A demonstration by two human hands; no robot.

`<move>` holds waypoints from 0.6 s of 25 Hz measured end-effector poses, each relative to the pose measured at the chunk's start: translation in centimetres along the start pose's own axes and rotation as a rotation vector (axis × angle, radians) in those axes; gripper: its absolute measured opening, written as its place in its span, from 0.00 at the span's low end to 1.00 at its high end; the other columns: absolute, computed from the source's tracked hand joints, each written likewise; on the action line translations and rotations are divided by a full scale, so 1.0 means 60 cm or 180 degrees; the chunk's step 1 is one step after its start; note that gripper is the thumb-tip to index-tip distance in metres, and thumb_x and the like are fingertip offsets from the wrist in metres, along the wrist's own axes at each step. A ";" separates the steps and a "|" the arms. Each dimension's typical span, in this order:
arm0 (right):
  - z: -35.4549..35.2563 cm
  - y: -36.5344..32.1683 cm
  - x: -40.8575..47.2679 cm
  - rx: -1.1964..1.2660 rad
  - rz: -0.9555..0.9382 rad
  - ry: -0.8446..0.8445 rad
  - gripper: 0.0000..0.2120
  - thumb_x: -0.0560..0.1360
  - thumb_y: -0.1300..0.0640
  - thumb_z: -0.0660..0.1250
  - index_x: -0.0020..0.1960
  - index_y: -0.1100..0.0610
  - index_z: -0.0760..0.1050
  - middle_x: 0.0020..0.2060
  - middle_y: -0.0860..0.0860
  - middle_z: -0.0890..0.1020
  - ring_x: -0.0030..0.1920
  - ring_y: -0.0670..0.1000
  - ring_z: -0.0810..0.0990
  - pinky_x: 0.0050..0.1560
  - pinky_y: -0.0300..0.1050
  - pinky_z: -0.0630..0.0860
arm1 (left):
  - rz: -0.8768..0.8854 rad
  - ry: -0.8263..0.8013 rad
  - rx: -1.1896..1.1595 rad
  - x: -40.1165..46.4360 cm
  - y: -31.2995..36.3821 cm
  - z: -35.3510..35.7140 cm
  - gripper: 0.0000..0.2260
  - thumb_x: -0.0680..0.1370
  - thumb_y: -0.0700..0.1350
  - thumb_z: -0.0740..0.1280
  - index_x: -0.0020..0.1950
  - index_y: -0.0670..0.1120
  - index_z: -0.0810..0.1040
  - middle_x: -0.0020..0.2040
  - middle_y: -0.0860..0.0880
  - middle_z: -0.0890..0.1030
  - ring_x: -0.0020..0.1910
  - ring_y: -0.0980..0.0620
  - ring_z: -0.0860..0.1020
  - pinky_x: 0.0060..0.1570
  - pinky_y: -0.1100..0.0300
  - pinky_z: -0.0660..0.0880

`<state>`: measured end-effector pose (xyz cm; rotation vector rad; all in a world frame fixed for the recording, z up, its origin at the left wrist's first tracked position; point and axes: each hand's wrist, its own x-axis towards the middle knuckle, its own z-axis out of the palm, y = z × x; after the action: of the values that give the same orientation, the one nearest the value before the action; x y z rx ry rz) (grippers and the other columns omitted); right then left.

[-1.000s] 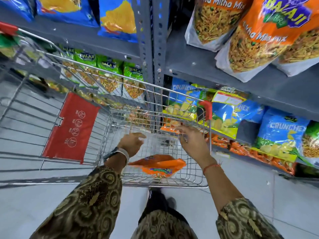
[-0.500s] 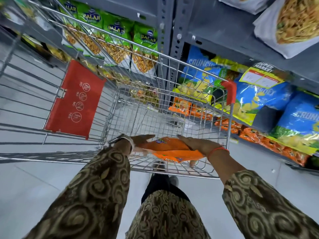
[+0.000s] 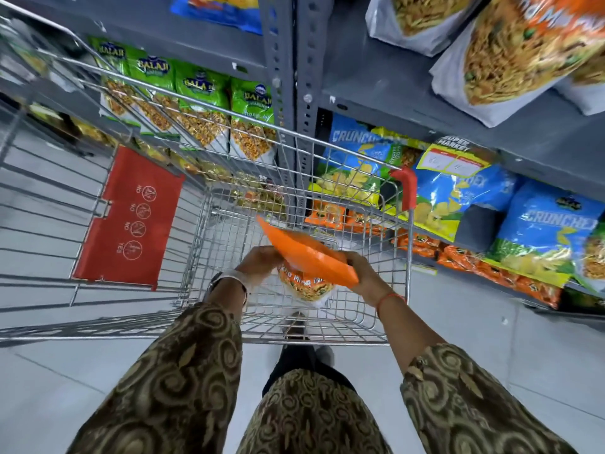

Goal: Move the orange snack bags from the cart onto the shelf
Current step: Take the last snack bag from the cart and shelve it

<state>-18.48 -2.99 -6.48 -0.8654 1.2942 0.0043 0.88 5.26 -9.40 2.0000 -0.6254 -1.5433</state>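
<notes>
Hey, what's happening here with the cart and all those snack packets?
A person is restocking a shop. Both hands, the left hand and right hand, hold orange snack bags lifted above the wire cart. The bags are not on the grey shelf yet, where similar orange packs already lie.

This is a shop: grey metal shelves [image 3: 386, 83] hold rows of green snack bags [image 3: 203, 103] and blue chip bags [image 3: 553, 231], beside a wire shopping cart [image 3: 330, 152]
</notes>
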 end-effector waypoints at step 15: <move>-0.038 -0.118 -0.191 0.1172 -0.2309 0.1167 0.12 0.81 0.62 0.64 0.59 0.46 0.74 0.53 0.42 0.82 0.52 0.32 0.81 0.54 0.35 0.80 | 0.1648 0.1048 -0.1991 -0.174 0.297 0.088 0.06 0.79 0.38 0.67 0.49 0.44 0.84 0.39 0.57 0.86 0.39 0.63 0.82 0.41 0.68 0.78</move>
<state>-20.78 -4.02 6.97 -0.9942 1.1925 -0.9726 -7.41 -2.04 8.82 1.4182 -0.4093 -0.9169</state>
